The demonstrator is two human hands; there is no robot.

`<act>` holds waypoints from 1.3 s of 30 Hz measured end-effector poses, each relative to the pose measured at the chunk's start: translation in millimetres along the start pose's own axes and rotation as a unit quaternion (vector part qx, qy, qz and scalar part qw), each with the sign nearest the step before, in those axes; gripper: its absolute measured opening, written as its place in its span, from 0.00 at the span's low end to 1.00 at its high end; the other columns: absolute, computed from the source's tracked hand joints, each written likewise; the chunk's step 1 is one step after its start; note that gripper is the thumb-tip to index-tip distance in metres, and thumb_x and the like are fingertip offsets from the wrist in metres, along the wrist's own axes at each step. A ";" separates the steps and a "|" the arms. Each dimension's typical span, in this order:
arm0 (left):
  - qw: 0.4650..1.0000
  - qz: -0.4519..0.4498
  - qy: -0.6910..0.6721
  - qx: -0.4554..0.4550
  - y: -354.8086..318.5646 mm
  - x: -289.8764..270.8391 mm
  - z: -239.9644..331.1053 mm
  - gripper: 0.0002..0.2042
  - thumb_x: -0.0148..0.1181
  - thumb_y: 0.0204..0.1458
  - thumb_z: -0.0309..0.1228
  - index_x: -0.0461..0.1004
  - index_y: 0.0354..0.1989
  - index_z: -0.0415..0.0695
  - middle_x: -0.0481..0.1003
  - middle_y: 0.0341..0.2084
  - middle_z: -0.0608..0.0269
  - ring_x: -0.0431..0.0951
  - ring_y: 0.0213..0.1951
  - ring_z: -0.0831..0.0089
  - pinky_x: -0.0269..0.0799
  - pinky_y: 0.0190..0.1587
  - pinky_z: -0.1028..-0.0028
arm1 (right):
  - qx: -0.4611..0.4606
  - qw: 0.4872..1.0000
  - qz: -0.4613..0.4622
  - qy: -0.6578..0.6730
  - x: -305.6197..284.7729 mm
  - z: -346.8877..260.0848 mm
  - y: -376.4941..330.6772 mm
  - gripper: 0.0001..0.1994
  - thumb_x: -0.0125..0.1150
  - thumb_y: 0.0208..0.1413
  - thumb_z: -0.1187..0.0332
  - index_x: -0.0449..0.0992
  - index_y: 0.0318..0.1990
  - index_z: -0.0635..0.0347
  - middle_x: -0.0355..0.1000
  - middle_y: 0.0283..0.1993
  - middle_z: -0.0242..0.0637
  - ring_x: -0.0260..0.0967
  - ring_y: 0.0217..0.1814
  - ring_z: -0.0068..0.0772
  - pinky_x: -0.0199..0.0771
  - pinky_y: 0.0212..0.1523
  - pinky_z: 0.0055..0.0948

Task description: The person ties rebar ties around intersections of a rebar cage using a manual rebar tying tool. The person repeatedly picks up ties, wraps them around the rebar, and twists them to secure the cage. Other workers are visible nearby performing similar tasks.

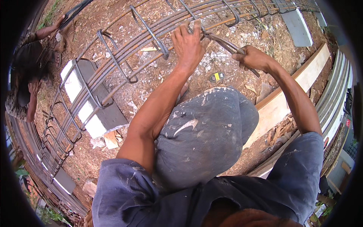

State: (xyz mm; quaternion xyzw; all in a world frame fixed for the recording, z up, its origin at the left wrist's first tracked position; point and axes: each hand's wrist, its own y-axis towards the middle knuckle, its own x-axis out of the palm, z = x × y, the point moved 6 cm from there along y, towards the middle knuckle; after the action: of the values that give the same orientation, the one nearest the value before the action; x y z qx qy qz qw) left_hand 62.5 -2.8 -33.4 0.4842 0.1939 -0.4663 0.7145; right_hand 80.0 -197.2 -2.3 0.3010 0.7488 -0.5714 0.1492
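A cage of rusty rebar (126, 51), made of long bars ringed by bent stirrups, curves across the ground in front of me. My left hand (188, 44) is closed over its near bars, its fingers curled at a stirrup. In my right hand (251, 58) are the handles of long metal pincers (225, 43), held shut in my fist. The jaws of the pincers meet the cage right beside my left fingers. Whether wire sits in the jaws is too small to tell.
Pale blocks (76, 86) prop the cage at left, and another block (298, 28) at far right. A black and yellow tape measure (217, 77) lies near my knee. A wooden board (281, 104) runs along my right. At left a person (28, 62) crouches by the cage.
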 end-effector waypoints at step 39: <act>0.916 -0.378 -0.119 0.069 63.6 80.6 115.6 0.17 0.60 0.51 0.46 0.82 0.37 0.44 0.79 0.37 0.46 0.79 0.43 0.51 0.73 0.46 0.56 | -0.086 0.904 0.227 -0.353 -66.4 26.9 11.3 0.10 0.62 0.44 0.69 0.78 0.35 0.61 0.76 0.28 0.48 0.77 0.32 0.50 0.76 0.32 0.44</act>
State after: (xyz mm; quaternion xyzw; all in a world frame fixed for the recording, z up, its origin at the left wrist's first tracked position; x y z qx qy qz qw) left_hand 136.1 -136.2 -6.9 0.3639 0.2435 -0.7677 0.4678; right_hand 135.2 -239.4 18.6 0.2271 0.6050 -0.5242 0.5546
